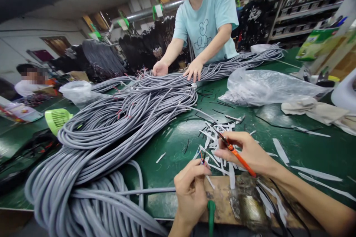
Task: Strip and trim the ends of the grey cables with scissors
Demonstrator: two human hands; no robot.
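Note:
My left hand (191, 189) is closed around the end of a grey cable (155, 190), and thin coloured wires (203, 158) stick up from between thumb and fingers. To its right, my right hand (247, 152) grips orange-handled pliers (241, 159), their dark jaws pointing up and left. The jaws are apart from the coloured wires. Beneath and behind both hands lie white strips (211, 139) and short black scraps on the green table (172, 148). A large heap of coiled grey cables (111, 144) fills the left side.
Across the table a co-worker (207, 26) rests both hands on the cable bundle. A clear plastic bag (258, 85) and a cloth glove (314, 111) lie at right. By the front edge are a wooden board (219, 196) and a green handle (211, 214). A green fan (58, 118) stands left.

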